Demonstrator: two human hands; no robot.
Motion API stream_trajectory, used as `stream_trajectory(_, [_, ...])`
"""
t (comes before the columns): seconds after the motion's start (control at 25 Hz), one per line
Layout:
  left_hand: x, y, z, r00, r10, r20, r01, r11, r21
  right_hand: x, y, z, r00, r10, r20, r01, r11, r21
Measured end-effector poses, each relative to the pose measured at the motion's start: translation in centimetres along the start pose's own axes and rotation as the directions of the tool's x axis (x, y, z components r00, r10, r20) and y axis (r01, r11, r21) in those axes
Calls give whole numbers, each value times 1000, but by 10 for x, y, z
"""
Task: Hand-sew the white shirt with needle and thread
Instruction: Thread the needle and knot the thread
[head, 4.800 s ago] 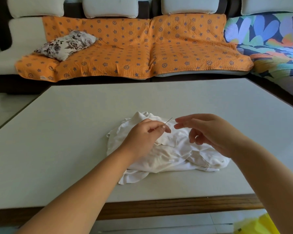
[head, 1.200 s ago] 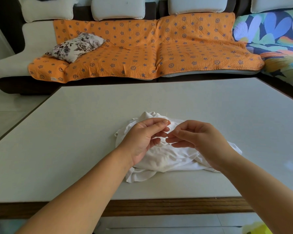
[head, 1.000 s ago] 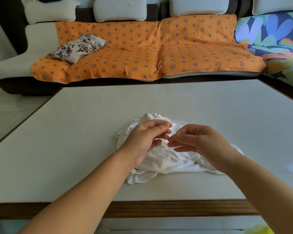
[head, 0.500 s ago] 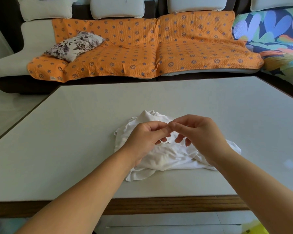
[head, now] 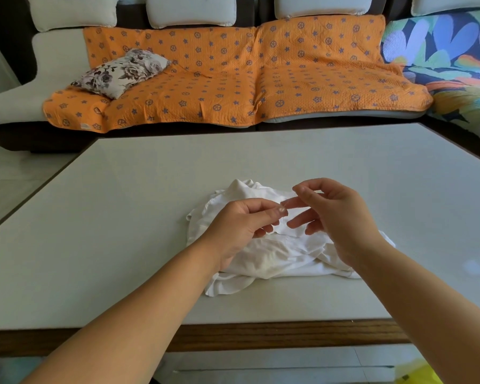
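A crumpled white shirt [head: 263, 256] lies on the pale table [head: 122, 217], near its front edge. Both of my hands hover just above it. My left hand [head: 241, 225] has thumb and forefinger pinched together at the tips; the needle seen there earlier is too thin to make out now. My right hand [head: 341, 217] is right beside it with its fingers spread and loosely bent. Its forefinger tip reaches the left hand's pinched fingertips and its thumb is raised above. No thread is visible.
The table's wooden front edge [head: 261, 335] runs below my forearms. Behind the table stands a sofa with an orange patterned cover [head: 233, 79] and a floral cushion [head: 122, 72]. A yellow object [head: 419, 375] shows at the bottom right.
My right hand has lifted up and to the right, and its fingers have spread away from the left fingertips. The left hand keeps its pinch in about the same spot.
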State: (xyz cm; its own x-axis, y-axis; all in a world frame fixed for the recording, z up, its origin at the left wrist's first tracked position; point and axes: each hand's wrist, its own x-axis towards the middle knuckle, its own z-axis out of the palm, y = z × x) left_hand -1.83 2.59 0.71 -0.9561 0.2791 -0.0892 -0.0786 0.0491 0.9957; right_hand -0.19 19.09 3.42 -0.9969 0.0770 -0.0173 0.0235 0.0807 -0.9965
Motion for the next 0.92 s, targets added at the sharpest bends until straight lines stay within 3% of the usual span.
stream_trajectory(0.16, [1,-1,-3,999,-29,-22,27,996,-83,3,-2,-5,968,191,165,-205,975,79])
stream_trajectory(0.32, [2,-2,-5,998,-34,-45,30,996,-86,2,-1,-10,935,290,203,-262,953,-155])
stream_trajectory(0.56, [-4,3,-2,1000,2,-10,-2,1000,-19,-7,3,0,981,60,186,-15,972,-233])
stream_trajectory(0.76, [-5,5,-2,1000,19,-18,-18,1000,13,-6,9,5,993,34,115,-29,999,-40])
stream_trajectory(0.92, [-3,3,-3,1000,9,-26,-7,999,45,-4,10,6,998,22,63,-18,998,-58])
